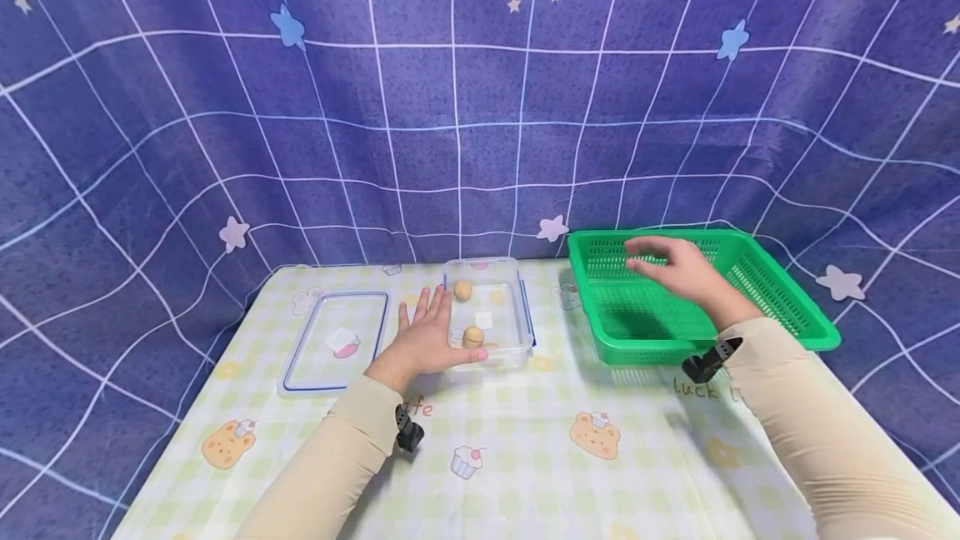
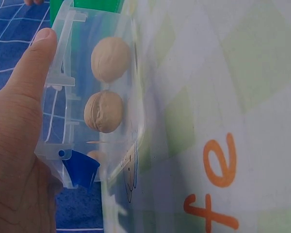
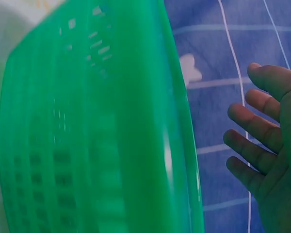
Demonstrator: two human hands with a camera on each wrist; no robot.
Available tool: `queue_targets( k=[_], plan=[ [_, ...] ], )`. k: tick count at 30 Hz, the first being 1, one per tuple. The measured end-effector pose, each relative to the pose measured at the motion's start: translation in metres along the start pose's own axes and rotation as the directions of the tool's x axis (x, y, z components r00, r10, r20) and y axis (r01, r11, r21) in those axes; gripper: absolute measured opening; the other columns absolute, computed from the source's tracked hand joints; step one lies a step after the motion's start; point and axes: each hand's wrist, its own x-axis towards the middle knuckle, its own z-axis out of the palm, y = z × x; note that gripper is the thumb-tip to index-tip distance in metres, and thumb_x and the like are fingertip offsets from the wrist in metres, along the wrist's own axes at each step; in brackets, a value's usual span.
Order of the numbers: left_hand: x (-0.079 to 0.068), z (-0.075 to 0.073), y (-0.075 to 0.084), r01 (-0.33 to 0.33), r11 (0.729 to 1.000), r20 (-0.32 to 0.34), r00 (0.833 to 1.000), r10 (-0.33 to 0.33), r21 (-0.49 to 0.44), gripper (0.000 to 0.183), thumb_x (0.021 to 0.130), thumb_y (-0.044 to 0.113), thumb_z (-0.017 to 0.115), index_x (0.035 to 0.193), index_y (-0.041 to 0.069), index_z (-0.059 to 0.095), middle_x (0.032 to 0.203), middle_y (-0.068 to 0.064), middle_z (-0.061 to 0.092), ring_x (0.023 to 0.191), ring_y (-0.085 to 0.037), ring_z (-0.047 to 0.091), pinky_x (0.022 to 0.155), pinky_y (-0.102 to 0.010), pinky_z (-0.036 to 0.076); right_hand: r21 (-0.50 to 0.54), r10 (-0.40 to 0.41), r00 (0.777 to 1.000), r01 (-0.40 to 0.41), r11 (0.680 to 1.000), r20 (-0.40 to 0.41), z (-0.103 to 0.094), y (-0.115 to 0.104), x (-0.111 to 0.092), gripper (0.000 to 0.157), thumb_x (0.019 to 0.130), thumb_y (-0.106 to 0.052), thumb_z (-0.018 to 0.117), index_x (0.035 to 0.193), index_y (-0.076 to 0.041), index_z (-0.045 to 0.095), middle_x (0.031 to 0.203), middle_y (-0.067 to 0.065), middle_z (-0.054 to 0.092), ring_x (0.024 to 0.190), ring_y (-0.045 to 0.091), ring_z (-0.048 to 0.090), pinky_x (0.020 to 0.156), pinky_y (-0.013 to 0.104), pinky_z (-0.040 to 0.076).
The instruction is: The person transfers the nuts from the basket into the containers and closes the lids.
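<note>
A clear plastic container [image 1: 504,307] with blue side clips stands near the back of the table. Two walnuts [image 1: 462,291] lie inside it, one toward the rear and one at the front; both show through the wall in the left wrist view. My left hand [image 1: 422,342] rests at the container's left side, fingers spread and straight, thumb [image 2: 35,63] along the front rim. Over the green basket [image 1: 611,350] hovers my right hand [image 1: 684,272], its fingers loosely bent with nothing between them. In the right wrist view the palm and fingers [image 3: 257,124] are bare, beside the basket wall.
To the left of the container a clear lid [image 1: 367,319] with a blue seal lies flat on the table. A checked cloth [image 1: 525,457] with printed bears and cupcakes covers the tabletop. Behind everything hangs a blue grid-patterned curtain [image 1: 487,148].
</note>
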Motion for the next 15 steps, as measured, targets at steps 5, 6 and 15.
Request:
queue_targets(
  k=[5, 6, 15],
  plan=[
    [-0.002, -0.001, 0.000, 0.003, 1.000, 0.002, 1.000, -0.003, -0.004, 0.131, 0.077, 0.085, 0.059, 0.161, 0.001, 0.004, 0.169, -0.016, 0.000, 0.154, -0.032, -0.013, 0.117, -0.062, -0.015, -0.029, 0.067, 0.997, -0.067, 0.997, -0.030, -0.015, 0.018, -0.009, 0.047, 0.100, -0.028, 0.066, 0.137, 0.000, 0.060, 0.136, 0.024, 0.061, 0.125, 0.045, 0.056, 0.102, 0.061, 0.043],
    [-0.002, -0.001, -0.001, 0.002, 1.000, 0.000, 1.000, -0.002, -0.009, 0.131, 0.077, 0.084, 0.059, 0.161, 0.000, 0.004, 0.169, -0.016, 0.000, 0.154, -0.032, -0.013, 0.117, -0.062, -0.016, -0.037, 0.080, 0.996, -0.081, 0.996, -0.032, -0.018, 0.022, -0.011, 0.048, 0.100, -0.030, 0.066, 0.138, -0.001, 0.059, 0.136, 0.024, 0.061, 0.124, 0.045, 0.056, 0.101, 0.061, 0.044],
    [-0.001, 0.001, -0.002, 0.001, 1.000, -0.007, 1.000, -0.001, -0.015, 0.133, 0.075, 0.086, 0.059, 0.161, 0.000, 0.005, 0.169, -0.015, -0.001, 0.154, -0.030, -0.015, 0.117, -0.062, -0.015, -0.037, 0.185, 0.983, -0.186, 0.982, -0.014, -0.036, 0.041, -0.020, 0.058, 0.102, -0.041, 0.060, 0.144, -0.001, 0.053, 0.140, 0.030, 0.055, 0.119, 0.046, 0.057, 0.095, 0.061, 0.047]
  ],
)
